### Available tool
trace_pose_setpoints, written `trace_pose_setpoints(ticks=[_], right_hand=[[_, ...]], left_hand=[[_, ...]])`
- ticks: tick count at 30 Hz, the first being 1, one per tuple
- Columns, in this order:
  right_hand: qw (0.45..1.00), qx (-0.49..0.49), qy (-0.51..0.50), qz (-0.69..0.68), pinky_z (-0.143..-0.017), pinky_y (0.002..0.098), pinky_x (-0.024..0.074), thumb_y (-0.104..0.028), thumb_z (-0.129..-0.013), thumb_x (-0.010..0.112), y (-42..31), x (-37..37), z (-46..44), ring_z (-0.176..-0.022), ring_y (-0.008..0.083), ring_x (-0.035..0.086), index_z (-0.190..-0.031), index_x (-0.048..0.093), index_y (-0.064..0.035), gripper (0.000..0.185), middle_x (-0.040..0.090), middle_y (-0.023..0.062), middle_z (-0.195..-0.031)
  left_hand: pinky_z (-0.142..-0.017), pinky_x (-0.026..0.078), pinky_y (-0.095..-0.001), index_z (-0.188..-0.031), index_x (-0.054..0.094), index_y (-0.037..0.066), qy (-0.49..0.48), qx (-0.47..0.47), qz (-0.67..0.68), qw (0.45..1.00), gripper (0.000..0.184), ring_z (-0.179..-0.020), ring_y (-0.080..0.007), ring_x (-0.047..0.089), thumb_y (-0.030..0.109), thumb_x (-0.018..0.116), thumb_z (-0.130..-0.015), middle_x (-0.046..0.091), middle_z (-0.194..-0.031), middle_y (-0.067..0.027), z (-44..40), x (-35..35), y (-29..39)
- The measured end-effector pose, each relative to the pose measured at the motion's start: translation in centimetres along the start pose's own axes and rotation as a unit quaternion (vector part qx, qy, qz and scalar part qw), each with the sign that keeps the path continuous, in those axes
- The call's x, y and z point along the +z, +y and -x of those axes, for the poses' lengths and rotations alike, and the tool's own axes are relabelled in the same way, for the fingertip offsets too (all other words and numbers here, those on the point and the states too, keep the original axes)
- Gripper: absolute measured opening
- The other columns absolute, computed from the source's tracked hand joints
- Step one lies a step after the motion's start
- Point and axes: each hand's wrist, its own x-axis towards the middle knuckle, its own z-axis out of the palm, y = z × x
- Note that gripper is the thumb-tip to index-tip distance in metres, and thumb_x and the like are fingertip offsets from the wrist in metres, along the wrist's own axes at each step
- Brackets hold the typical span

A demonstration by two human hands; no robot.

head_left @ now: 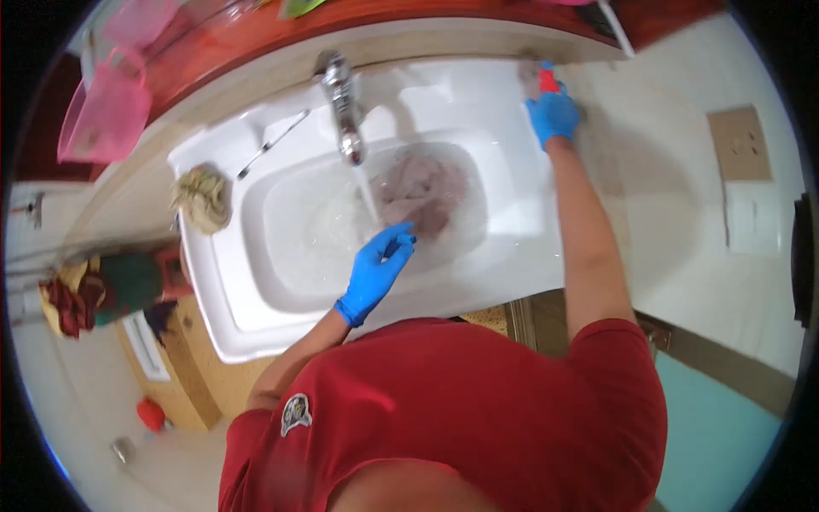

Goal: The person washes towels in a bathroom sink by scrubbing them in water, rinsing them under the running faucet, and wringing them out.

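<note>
My left hand (375, 269), in a blue glove, is over the front of the sink basin. Its thumb and fingers are curled into a pinch, with a small dark thing at the tips that I cannot make out. Just beyond the fingertips, a pinkish-grey cloth (422, 192) lies soaked in the basin's water. At the sink's back right corner, my right hand (554, 115), also gloved in blue, is closed around a small red object with a blue tip (548, 81). The glove hides most of it.
Water runs from the chrome faucet (341, 111) into the white sink (230, 299). A toothbrush-like stick (273, 145) and a bunched beige cloth (203, 198) lie on the left rim. A pink jug (107, 115) hangs upper left. A red shelf (384, 30) runs behind.
</note>
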Motion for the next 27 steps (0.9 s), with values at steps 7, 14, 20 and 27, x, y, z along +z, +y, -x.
trace_pose_setpoints(ticks=[7, 14, 20, 27], right_hand=[[0.988, -0.144, -0.027, 0.043, -0.073, 0.0437, 0.0481, -0.029, -0.071, 0.068, 0.7, 1.7, 3.5, -0.085, 0.037, 0.057, -0.111, 0.051, -0.0031, 0.051, 0.055, 0.0189, -0.099], [0.989, -0.116, -0.088, -0.037, -0.075, 0.0418, 0.0467, -0.037, -0.072, 0.067, 2.5, 0.8, 2.2, -0.09, 0.0378, 0.055, -0.134, 0.034, -0.0177, 0.072, 0.053, 0.0191, -0.108], [0.961, -0.231, 0.057, 0.141, -0.079, 0.0414, 0.0465, -0.047, -0.074, 0.062, -0.8, -1.6, 3.1, -0.091, 0.0358, 0.057, -0.128, 0.044, -0.0176, 0.064, 0.056, 0.019, -0.109], [0.912, -0.211, -0.301, -0.184, -0.086, 0.04, 0.0438, -0.046, -0.074, 0.061, -11.2, 3.1, 12.1, -0.098, 0.0357, 0.056, -0.122, 0.049, -0.0059, 0.064, 0.055, 0.0214, -0.114]], left_hand=[[-0.076, 0.047, -0.0267, -0.118, 0.051, -0.002, 0.09, -0.031, 0.046, 0.994, 0.035, -0.085, -0.0162, 0.06, 0.017, 0.054, -0.089, 0.061, -0.1, -0.0109, -0.7, -4.3, -1.1], [-0.077, 0.047, -0.027, -0.119, 0.05, -0.003, 0.112, -0.069, 0.013, 0.991, 0.038, -0.086, -0.0167, 0.06, 0.018, 0.055, -0.087, 0.061, -0.101, -0.0118, -0.9, -6.3, -2.6], [-0.079, 0.046, -0.0271, -0.118, 0.051, -0.002, 0.128, -0.109, 0.056, 0.984, 0.037, -0.087, -0.0167, 0.06, 0.018, 0.055, -0.087, 0.061, -0.101, -0.0103, 0.4, -7.1, -3.1], [-0.081, 0.046, -0.0288, -0.119, 0.05, -0.001, 0.096, -0.15, 0.091, 0.98, 0.037, -0.088, -0.0183, 0.061, 0.019, 0.053, -0.088, 0.061, -0.103, -0.0106, 1.1, -6.2, -2.4]])
